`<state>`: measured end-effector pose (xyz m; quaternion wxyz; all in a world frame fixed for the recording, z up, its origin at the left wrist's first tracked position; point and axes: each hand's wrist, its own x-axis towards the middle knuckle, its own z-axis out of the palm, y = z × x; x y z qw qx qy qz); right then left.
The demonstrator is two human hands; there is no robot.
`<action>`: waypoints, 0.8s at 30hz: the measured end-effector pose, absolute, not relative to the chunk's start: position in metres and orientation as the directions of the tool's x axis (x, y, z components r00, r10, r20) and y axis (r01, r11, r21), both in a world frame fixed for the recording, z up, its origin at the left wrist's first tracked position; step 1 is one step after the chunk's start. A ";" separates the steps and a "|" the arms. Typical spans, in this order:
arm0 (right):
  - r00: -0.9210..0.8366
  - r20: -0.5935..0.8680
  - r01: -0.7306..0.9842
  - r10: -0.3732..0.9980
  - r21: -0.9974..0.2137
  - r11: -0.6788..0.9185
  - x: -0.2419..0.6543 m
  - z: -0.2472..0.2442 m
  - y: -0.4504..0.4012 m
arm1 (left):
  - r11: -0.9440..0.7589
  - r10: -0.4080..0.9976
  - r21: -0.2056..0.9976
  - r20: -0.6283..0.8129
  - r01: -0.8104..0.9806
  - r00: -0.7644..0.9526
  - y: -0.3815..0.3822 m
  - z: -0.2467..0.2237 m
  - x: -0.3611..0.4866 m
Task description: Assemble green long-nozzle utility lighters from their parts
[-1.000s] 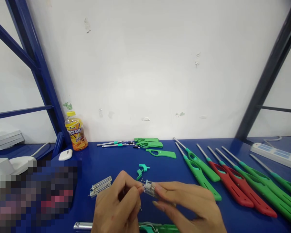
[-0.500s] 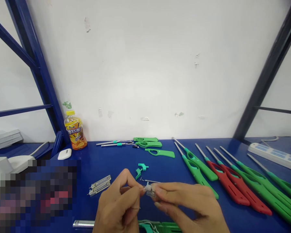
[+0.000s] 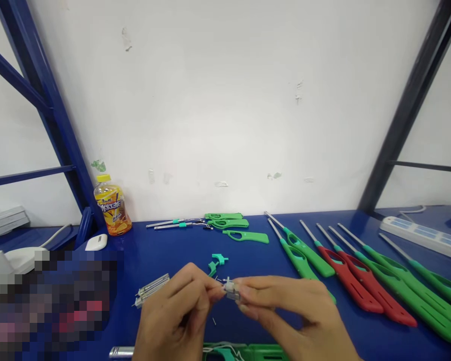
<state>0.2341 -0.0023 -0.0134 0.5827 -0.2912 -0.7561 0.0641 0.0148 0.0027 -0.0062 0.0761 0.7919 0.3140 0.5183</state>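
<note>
My right hand [image 3: 281,311] pinches a small clear plastic lighter gas tank [image 3: 232,290] between thumb and fingers, its pale valve end towards the left. My left hand [image 3: 180,306] is closed, thumb and forefinger pressed together at that valve end; whatever they hold there is too small to make out. Just beyond the hands lie two turquoise triggers [image 3: 218,259] and tiny metal pieces. Several clear tanks [image 3: 152,289] rest left of my left hand, partly hidden by it. Below the hands, an opened green lighter body [image 3: 265,352] with white wires and a metal tube [image 3: 121,352] is partly covered.
Green and red long lighters [image 3: 355,283] fan out at the right, near a white power strip [image 3: 421,238]. Green shell halves [image 3: 248,236] and metal tubes [image 3: 173,226] lie along the wall. A tea bottle [image 3: 113,208] and white case [image 3: 96,242] stand at the left.
The view has shifted slightly. Both hands stay at the tank; the left hand's fingers have straightened a little and turned at the valve end. A tiny pin on the table shows more clearly between the hands.
</note>
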 end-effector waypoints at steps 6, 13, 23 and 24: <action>-0.260 0.745 0.438 0.615 -0.477 0.762 0.237 -0.013 -0.001 | -0.761 0.612 0.459 0.741 0.458 0.275 0.004 -0.002 0.015; -0.278 0.624 0.608 0.730 -0.474 0.637 0.246 -0.025 0.008 | -0.692 0.661 0.417 0.695 0.590 0.284 0.005 -0.012 0.014; -0.413 0.275 0.735 0.868 -0.463 0.496 0.275 -0.010 0.004 | -0.585 0.782 0.288 -0.049 0.758 0.622 0.018 -0.033 0.025; -0.428 0.244 0.730 0.870 -0.474 0.492 0.276 -0.008 0.003 | -0.560 0.783 0.302 -0.111 0.772 0.612 0.018 -0.029 0.028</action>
